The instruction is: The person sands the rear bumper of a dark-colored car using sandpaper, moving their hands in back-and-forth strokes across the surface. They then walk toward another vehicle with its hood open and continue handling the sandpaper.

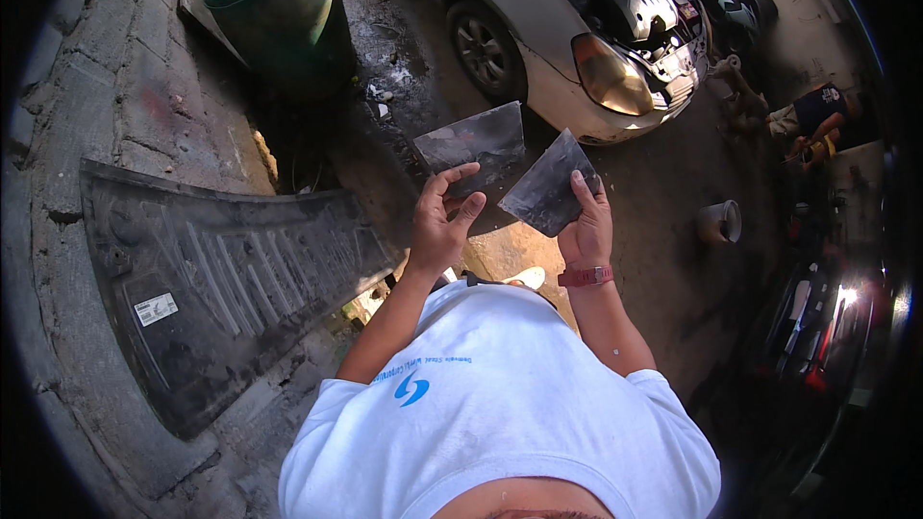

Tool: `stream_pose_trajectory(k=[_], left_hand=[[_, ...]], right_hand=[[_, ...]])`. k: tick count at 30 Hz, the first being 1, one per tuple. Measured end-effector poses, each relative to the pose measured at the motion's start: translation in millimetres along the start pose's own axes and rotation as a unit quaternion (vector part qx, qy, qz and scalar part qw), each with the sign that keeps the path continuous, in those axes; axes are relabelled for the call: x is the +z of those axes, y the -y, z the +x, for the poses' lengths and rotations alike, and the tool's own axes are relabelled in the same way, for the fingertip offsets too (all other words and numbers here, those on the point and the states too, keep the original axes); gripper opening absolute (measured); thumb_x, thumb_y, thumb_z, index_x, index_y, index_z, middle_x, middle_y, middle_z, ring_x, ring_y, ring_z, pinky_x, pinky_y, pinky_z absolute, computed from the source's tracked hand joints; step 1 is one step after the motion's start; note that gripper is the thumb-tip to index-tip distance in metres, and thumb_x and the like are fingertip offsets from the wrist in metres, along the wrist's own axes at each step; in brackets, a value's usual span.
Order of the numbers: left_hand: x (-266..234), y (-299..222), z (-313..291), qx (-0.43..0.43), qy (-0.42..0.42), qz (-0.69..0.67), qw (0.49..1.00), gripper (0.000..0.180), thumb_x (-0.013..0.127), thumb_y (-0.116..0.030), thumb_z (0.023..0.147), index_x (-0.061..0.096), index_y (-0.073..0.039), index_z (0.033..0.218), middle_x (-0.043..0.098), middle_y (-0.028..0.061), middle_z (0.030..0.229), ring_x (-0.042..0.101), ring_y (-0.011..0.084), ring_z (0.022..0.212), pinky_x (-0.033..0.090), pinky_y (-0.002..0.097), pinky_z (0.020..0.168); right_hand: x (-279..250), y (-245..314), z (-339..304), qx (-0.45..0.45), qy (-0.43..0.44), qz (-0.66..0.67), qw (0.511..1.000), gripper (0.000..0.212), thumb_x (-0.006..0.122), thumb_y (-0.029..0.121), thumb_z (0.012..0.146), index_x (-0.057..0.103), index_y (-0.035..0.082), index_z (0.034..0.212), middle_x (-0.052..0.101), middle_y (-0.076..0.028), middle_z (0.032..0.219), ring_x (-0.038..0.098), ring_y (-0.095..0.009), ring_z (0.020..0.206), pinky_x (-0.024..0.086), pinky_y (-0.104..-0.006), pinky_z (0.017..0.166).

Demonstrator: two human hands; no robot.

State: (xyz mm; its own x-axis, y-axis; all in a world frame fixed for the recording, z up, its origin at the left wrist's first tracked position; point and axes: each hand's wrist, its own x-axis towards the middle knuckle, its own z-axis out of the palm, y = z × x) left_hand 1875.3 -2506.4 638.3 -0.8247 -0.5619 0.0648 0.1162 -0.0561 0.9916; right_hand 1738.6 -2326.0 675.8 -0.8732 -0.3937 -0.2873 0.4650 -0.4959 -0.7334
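My right hand (587, 226) grips a dark, scuffed flat plate (550, 187), with its thumb on the upper face and the other fingers behind. A second dark flat plate (473, 142), four-sided with pale smears, is at my left hand (442, 221). The left index finger lies over that plate's near edge, and the thumb stands apart from it; the other fingers are mostly hidden, seemingly holding the plate from below. The two plates are tilted side by side in front of my chest, their near corners close together. A red watch is on my right wrist.
A silver car (538, 48) with its engine bay exposed stands ahead. To the left, a large black panel (231, 269) leans along a block wall (135, 96), near a green bin (279, 29). A pale bucket (719, 222) and another person (817, 125) are to the right.
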Motion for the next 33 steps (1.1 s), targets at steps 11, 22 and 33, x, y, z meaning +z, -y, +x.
stream_pose_trajectory(k=[11, 22, 33], left_hand=[[5.3, -20.4, 0.2, 0.035, 0.156, -0.144, 0.977, 0.073, 0.065, 0.007, 0.102, 0.045, -0.011, 0.170, 0.060, 0.0086, 0.147, 0.064, 0.0170, 0.125, 0.052, 0.0310, 0.115], [27.4, -35.3, -13.0, 0.052, 0.094, 0.100, 0.989, 0.039, 0.067, -0.017, 0.112, 0.062, 0.002, 0.146, 0.070, 0.0170, 0.139, 0.068, 0.0260, 0.125, 0.052, 0.0376, 0.108], [12.7, -48.1, -11.8, -0.091, 0.243, 0.047, 0.965, 0.051, 0.074, -0.016, 0.108, 0.057, 0.005, 0.152, 0.066, 0.0143, 0.149, 0.060, 0.0220, 0.136, 0.046, 0.0378, 0.117]], right_hand=[[-11.0, -12.6, 23.7, -0.120, -0.025, -0.120, 0.985, 0.035, 0.081, 0.008, 0.102, 0.060, 0.003, 0.130, 0.075, -0.006, 0.120, 0.072, -0.013, 0.105, 0.060, -0.0304, 0.095], [3.0, -20.6, 9.0, -0.048, 0.037, -0.089, 0.994, 0.043, 0.082, 0.016, 0.104, 0.055, 0.003, 0.134, 0.070, -0.005, 0.122, 0.065, -0.011, 0.113, 0.056, -0.0316, 0.100], [-14.0, 28.8, 23.0, -0.164, 0.037, -0.240, 0.956, 0.047, 0.086, 0.026, 0.100, 0.057, 0.002, 0.129, 0.069, -0.006, 0.108, 0.062, -0.013, 0.104, 0.053, -0.0326, 0.094]])
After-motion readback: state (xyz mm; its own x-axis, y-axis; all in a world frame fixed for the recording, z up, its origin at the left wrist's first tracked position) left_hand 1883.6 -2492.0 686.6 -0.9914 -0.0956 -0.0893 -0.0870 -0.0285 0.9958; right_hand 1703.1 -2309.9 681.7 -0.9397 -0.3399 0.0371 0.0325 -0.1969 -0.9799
